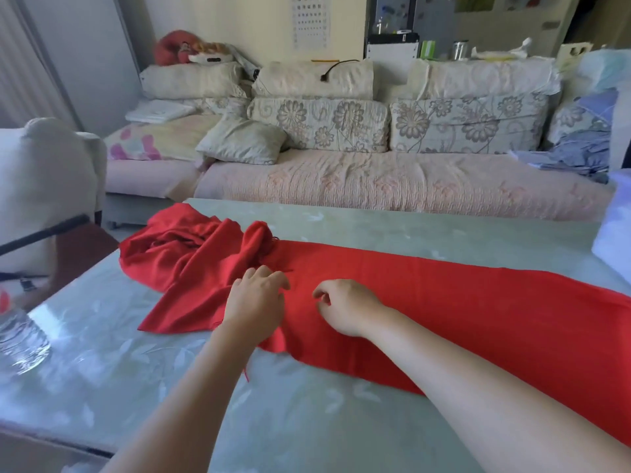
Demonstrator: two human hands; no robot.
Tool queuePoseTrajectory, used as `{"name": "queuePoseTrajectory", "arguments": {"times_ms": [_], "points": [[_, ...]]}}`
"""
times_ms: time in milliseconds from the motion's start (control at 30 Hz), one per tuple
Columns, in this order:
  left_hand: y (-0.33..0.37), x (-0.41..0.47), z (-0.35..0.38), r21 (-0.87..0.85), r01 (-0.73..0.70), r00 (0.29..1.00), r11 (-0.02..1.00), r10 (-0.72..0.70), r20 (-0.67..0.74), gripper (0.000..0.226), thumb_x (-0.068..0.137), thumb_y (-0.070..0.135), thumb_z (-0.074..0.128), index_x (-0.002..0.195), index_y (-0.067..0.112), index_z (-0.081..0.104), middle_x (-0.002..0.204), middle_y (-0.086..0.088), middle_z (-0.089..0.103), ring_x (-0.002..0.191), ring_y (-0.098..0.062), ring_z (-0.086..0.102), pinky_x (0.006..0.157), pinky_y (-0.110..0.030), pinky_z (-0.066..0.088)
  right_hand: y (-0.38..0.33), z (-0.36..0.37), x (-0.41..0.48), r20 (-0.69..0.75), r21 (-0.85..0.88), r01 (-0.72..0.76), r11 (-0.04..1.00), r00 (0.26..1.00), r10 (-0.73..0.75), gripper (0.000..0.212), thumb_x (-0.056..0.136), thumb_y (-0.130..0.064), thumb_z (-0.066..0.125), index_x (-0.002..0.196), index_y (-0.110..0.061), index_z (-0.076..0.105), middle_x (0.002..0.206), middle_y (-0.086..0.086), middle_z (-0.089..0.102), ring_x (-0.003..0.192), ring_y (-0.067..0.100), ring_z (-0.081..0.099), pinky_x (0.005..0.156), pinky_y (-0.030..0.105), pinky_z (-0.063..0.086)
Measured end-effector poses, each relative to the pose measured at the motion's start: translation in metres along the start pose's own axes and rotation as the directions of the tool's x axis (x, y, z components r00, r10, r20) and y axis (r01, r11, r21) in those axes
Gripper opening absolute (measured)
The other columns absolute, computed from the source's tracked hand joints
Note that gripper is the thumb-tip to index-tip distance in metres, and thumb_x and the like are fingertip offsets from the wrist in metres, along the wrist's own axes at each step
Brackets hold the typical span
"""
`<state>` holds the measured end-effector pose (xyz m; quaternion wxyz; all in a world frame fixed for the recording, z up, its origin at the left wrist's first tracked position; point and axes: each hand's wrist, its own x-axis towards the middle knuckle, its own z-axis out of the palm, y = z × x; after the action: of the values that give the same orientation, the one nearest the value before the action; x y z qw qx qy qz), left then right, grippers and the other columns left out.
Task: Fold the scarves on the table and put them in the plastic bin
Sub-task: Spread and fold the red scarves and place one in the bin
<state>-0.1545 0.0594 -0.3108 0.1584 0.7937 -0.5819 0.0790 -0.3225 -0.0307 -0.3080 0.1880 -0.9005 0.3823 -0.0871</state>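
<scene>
The left hand (pixel 256 302) lay loosely open on the scarf (pixel 444 302), the right hand (pixel 345 310) curled, grip unclear; spreading seemed underway, the end bunched near the table's (pixel 307 421) left edge needing straightening next.

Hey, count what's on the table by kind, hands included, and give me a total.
Red scarf: 1 (the bunched left end could hide a second)
Clear plastic bottle: 1
Pale bin, cut off at the right edge: 1
Hands: 2 (left hand, right hand)
Total: 5
</scene>
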Motion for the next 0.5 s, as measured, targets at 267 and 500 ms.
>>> {"name": "queuePoseTrajectory", "arguments": {"times_ms": [267,500], "points": [[-0.099,-0.023,-0.007,-0.194,0.085,0.975,0.977,-0.041,0.218,0.042,0.070,0.050,0.077,0.108,0.037,0.064,0.101,0.010,0.058,0.095,-0.015,0.057,0.084,-0.031,0.047,-0.078,0.041,0.051,-0.028,0.031,0.163,0.986,0.986,-0.162,0.026,0.089,-0.023,0.058,0.112,-0.028,0.071,0.115,-0.003,0.068,0.110,0.020,0.061,0.094,0.031,0.048],[-0.147,-0.020,-0.014,-0.282,0.151,0.987,0.948,-0.128,0.096,0.016,0.091,0.024,0.064,0.089,0.018,0.079,0.088,0.002,0.073,0.079,-0.015,0.060,0.070,-0.024,0.039,-0.095,0.068,0.070,0.024,-0.082,0.170,0.982,0.985,-0.169,0.038,0.084,-0.027,0.062,0.122,-0.032,0.062,0.120,-0.002,0.061,0.116,0.023,0.053,0.102,0.035,0.042]]}}
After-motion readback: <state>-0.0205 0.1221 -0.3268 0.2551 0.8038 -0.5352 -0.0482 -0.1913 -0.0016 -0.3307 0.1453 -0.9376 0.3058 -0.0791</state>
